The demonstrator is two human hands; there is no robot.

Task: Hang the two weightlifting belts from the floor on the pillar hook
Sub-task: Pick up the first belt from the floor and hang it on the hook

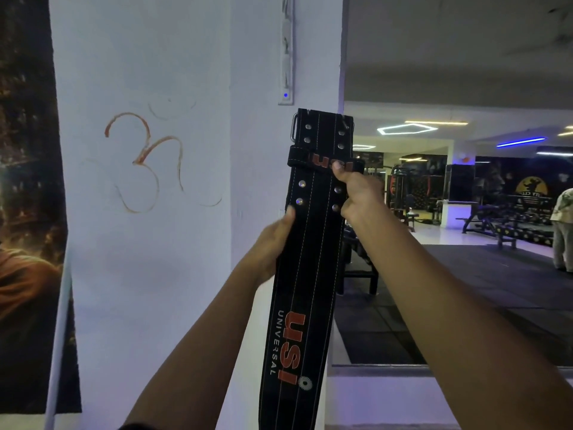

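A black weightlifting belt [310, 259] with red lettering and silver rivets hangs upright in front of the white pillar [186, 212], buckle end up. My left hand [273, 240] grips its left edge at mid height. My right hand [356, 193] pinches its right side at the loop strap, a little higher. The buckle [294, 125] sits against the pillar's right corner. I cannot make out a hook; the belt's top covers that spot. Only one belt is in view.
A white switch strip [286, 57] with a blue light runs up the pillar above the belt. A dark poster [28, 212] hangs at the left. To the right lies a gym floor with benches [483, 221] and a standing person [562, 231].
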